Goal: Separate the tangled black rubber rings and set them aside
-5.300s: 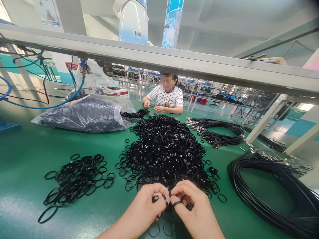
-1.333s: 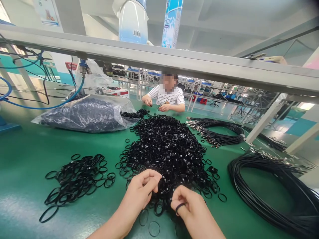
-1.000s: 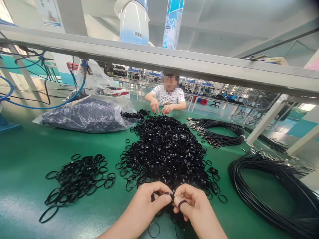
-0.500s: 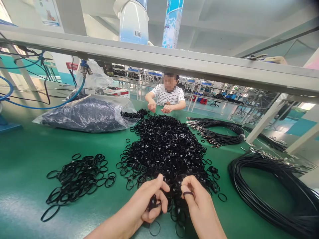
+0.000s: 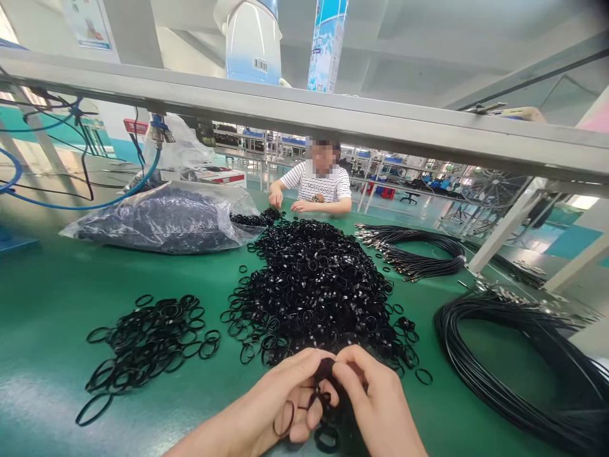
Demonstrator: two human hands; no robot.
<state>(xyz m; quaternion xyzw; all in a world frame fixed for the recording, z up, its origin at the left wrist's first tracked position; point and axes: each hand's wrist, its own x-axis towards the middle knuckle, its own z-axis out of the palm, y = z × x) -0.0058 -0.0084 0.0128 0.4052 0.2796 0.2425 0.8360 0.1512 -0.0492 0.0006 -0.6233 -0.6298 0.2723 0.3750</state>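
My left hand is curled, palm partly up, around several black rubber rings; one loop dangles across its fingers. My right hand pinches at a black ring by the left thumb tip, so the fingertips of both hands meet there. Exactly how many rings sit between the fingers is hidden. Just beyond the hands lies a large heap of black rings on the green table. To the left is a smaller, looser group of rings.
A clear plastic bag of dark pieces lies at back left. Coiled black cables and a smaller cable coil rest on the right. A metal shelf beam crosses above. Opposite, a co-worker has both hands near the table.
My hands have come together from slightly apart, the right moving left to meet the left fingertips. The co-worker's hands have shifted, one towards the rings by the bag's mouth.
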